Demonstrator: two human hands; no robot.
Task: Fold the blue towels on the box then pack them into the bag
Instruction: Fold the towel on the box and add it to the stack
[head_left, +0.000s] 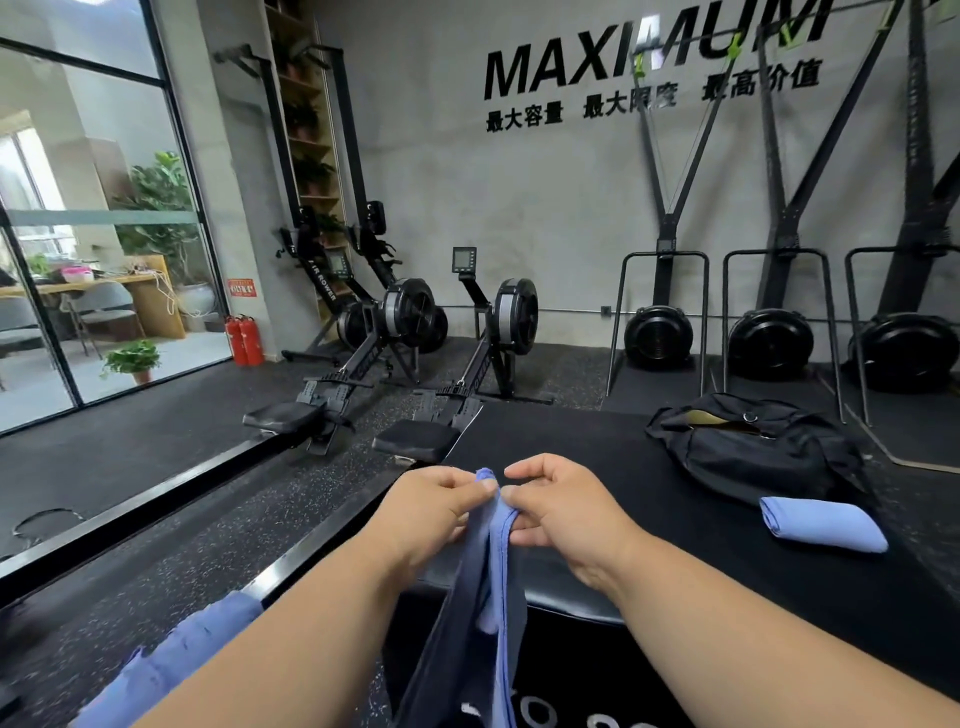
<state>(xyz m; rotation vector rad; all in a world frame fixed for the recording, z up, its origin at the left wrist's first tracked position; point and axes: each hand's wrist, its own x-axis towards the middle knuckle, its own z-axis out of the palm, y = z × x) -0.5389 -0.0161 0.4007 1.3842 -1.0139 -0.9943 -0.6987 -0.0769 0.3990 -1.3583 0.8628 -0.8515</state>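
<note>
blue towel (501, 525), black bag (753, 452), red fire extinguishers (245, 340), speckled black floor (208, 545)

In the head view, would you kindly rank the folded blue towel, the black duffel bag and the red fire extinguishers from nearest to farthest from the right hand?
From the right hand, which pinches the blue towel being folded:
1. Folded blue towel, on the black box top to its right.
2. Black duffel bag, just behind that towel, farther right.
3. Red fire extinguishers, far left by the glass wall.

The blue towel (503, 540) looked like soft matt cloth, as did the folded one (823, 524). The black bag (753, 452) was creased fabric; the box top (597, 452) was smooth matt black
</note>
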